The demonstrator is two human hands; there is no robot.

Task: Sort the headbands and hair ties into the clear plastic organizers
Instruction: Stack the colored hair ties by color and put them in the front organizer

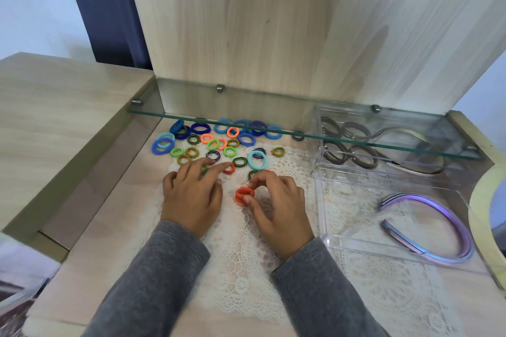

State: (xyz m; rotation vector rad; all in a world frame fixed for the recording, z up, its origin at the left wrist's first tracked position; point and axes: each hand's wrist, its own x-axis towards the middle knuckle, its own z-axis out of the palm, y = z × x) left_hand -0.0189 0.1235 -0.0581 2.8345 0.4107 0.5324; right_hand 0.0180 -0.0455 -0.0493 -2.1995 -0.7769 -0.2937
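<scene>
Several loose hair ties point(219, 142) in blue, green, orange and olive lie scattered on the lace mat under a glass shelf. My right hand point(279, 205) pinches a small stack of orange hair ties point(243, 195) between thumb and fingers. Spread flat beside it, my left hand point(191, 194) has its index fingertip touching a red-orange hair tie point(229, 169). To the right stands a clear plastic organizer point(328, 238) holding an iridescent purple headband point(438, 227). Behind it, a second clear organizer point(319, 150) holds dark headbands point(353, 156).
A glass shelf point(273, 124) on metal pegs overhangs the back of the work area, above the far hair ties and the rear organizer. A wooden back panel point(260, 22) rises behind. A white lace mat point(246, 254) covers the table. A raised wooden ledge point(54, 117) borders the left.
</scene>
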